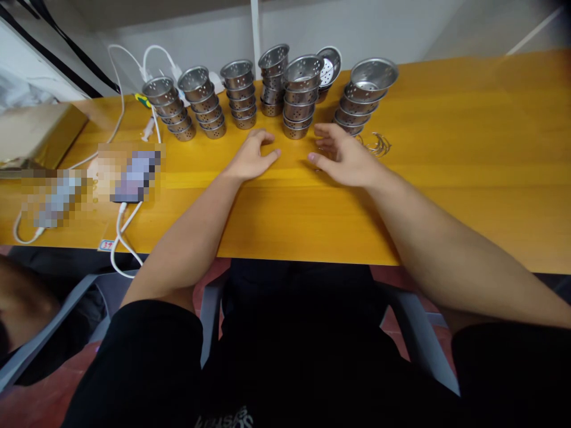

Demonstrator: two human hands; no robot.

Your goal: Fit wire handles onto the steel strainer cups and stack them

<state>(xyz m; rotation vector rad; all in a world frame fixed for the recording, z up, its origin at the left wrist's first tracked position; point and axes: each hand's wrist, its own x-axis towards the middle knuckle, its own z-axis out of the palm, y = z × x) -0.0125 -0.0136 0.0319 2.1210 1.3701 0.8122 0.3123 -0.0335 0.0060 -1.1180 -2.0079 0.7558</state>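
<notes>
Several stacks of perforated metal cups stand along the back of the wooden table [289, 220]. My left hand [255, 156] rests low over the wood, thumb and fingers apart, in front of a cup stack [241, 98]. Facing it, my right hand [343, 156] has its fingers spread and holds nothing. Between and just behind the hands rises another cup stack [300, 107]. A wide-mouthed stack [363, 98] leans to the right behind my right hand. Beside that hand lie several thin curved metal pieces [379, 144], partly hidden by it.
More cup stacks [206, 104] stand at the left. A blurred phone [136, 176] and a second blurred device [60, 202] have white cables attached. A cardboard box [40, 137] sits at the far left. Another person's limb [27, 297] shows at the lower left.
</notes>
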